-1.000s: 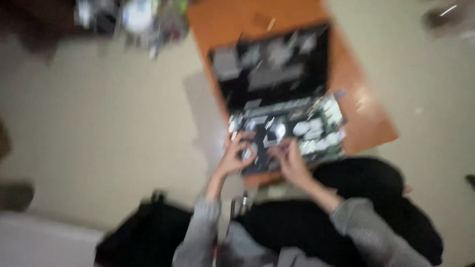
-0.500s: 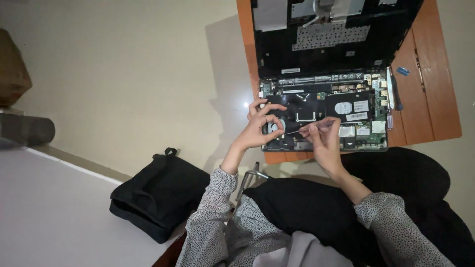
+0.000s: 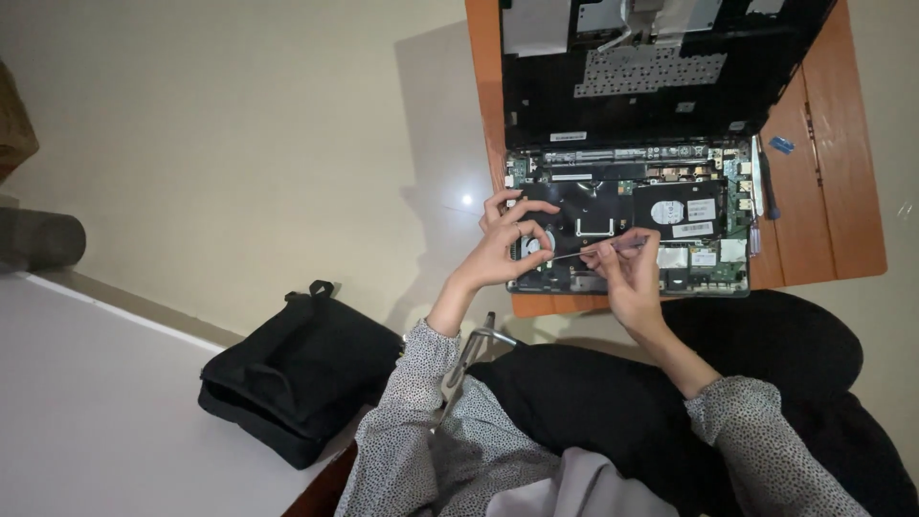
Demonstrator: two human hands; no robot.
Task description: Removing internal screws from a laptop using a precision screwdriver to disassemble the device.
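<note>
An opened laptop base with its circuit boards exposed lies on a small orange wooden table. My left hand rests at the laptop's near left corner, fingers curled over the round fan area. My right hand grips a thin screwdriver whose tip points left toward my left hand's fingertips. The removed black keyboard cover lies beyond the base, underside up.
A dark-handled tool and a small blue piece lie on the table right of the laptop. A black bag sits on the pale floor at the left. My lap in black cloth is just below the table.
The view swung from a blurred look at the whole table to a steady one. Both hands stay at the laptop's near left corner, with the screwdriver held across between them.
</note>
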